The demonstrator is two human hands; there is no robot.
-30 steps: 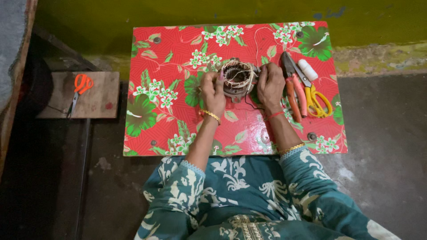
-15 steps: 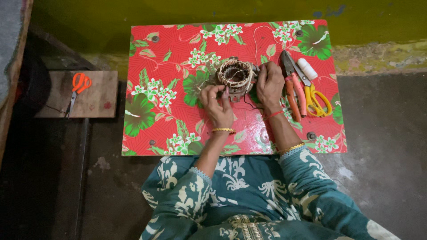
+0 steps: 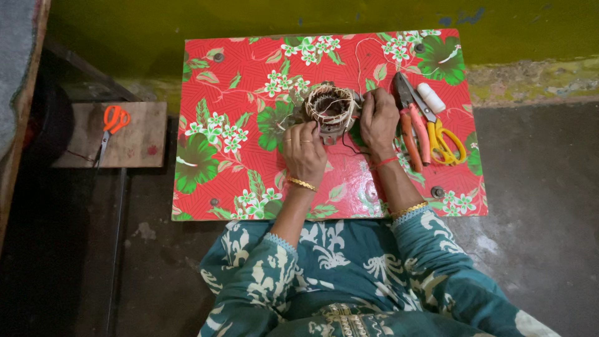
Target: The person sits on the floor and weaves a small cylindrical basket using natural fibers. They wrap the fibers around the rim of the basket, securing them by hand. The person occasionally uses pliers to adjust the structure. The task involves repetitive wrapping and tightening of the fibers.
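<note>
Floral red board (image 3: 237,156) fills most of the view, laid low in front of the seated person; on its upper middle sits a motor stator (image 3: 331,107), a metal ring wound with pale copper-coloured coils; thin thread (image 3: 365,59) trails up from it across the board. Judging by the hands, the step in hand looks like lacing or tidying the windings; the next move would call for a steady hold on the ring while 1 strand is drawn snug. Right hand (image 3: 379,120) rests against the stator's right side, fingers curled onto its rim and gripping it; left hand (image 3: 304,151) sits just below and left of the ring, fingertips pinched together at its lower edge, seemingly on a fine strand, though the strand itself is too thin to make out. Pliers (image 3: 412,128) and yellow-handled scissors (image 3: 444,134) lie just right of the right hand; a small white spool (image 3: 430,97) lies beside them; orange scissors (image 3: 112,122) rest well apart on a wooden block (image 3: 134,140).
</note>
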